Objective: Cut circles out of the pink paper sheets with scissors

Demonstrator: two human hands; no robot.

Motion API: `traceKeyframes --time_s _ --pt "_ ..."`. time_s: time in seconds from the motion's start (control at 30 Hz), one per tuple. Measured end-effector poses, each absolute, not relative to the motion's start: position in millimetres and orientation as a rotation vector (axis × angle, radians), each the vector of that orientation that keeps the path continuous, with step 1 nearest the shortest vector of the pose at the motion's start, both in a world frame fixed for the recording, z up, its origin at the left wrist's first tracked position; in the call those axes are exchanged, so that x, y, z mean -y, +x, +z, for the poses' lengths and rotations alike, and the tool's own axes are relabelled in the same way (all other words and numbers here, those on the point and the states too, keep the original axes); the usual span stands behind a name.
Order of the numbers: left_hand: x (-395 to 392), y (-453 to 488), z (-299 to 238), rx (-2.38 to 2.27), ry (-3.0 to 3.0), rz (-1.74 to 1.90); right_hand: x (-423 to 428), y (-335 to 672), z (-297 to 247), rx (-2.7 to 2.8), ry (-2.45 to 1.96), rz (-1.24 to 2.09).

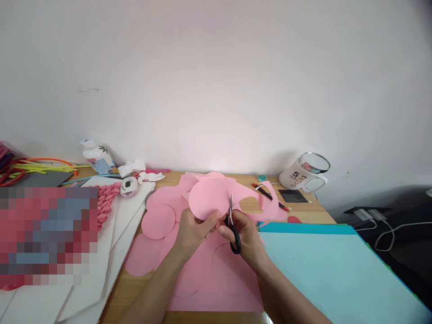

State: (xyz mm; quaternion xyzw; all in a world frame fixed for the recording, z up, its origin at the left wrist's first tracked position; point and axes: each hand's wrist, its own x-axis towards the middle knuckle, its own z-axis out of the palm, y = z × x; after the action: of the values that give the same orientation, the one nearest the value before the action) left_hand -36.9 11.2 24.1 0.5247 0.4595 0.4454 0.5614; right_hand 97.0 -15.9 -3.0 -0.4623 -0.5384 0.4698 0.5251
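Note:
My left hand pinches the lower edge of a pink paper circle, held up above the desk. Black-handled scissors are in my right hand, their blades pointing up at the circle's right edge. The two hands nearly meet below it. Under them lies a pink paper sheet with curved pencil lines on it. Several cut pink circles lie to the left, some overlapping. Pink paper scraps with curved cut-outs spread behind and to the right.
Blue paper sheets lie at the right, below a white mug and a black card. Pens rest among the scraps. On the left are white boards, a white bottle and a small white device. A wall stands behind.

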Motion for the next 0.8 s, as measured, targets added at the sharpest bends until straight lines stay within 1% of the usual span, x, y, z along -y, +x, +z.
traceKeyframes --time_s 0.8 --pt "-12.5 -38.7 18.8 -1.089 1.265 1.068 16.7 96.9 -0.1 1.295 -1.118 1.18"
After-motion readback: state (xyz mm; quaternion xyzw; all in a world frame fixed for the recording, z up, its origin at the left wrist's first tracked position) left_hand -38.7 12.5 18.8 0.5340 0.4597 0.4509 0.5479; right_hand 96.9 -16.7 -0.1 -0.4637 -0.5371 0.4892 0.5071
